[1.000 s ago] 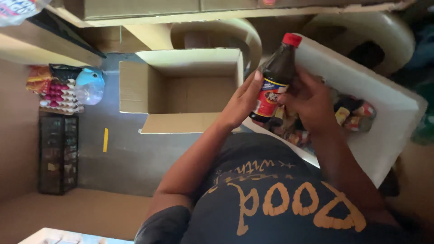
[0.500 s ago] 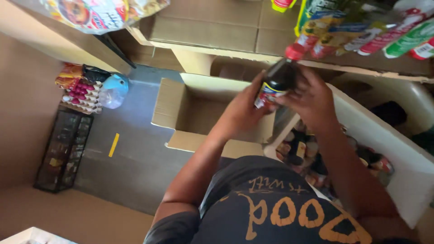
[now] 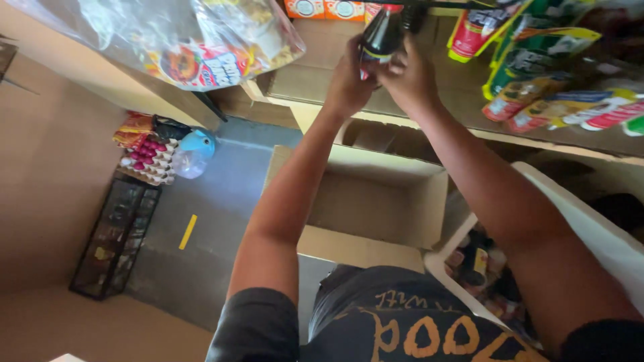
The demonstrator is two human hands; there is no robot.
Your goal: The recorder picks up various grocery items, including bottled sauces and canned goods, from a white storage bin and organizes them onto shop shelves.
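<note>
Both hands are up at shelf height, clasped round a dark glass bottle (image 3: 380, 35) with a red cap, and the two-handed hold reads as a matter of steadying it, since the bottle is tall and narrow and is being held well above the chest. The left hand (image 3: 349, 84) wraps the bottle's lower body from one side, fingers curled closed against the glass; the right hand (image 3: 408, 79) closes on it from the other side, its fingers folded over the label area, so neither hand is open and both have hold of the same bottle. It sits upright, neck uppermost, right against the front of the wooden shelf (image 3: 429, 117), level with the row of colourful sachets and pouches (image 3: 537, 74) lined along it. Both forearms stretch forward and up, elbows partly bent and the wrists close together. Under the arms an open cardboard box (image 3: 376, 201) stands with its flaps out, apparently empty inside, and to its right a white bin (image 3: 590, 234) holds more dark bottles (image 3: 477, 263). Off to the left, on the grey floor, sit egg trays (image 3: 149, 159) and a clear bag (image 3: 191, 151), and a big plastic bag of packaged snacks (image 3: 194, 47) hangs overhead.
</note>
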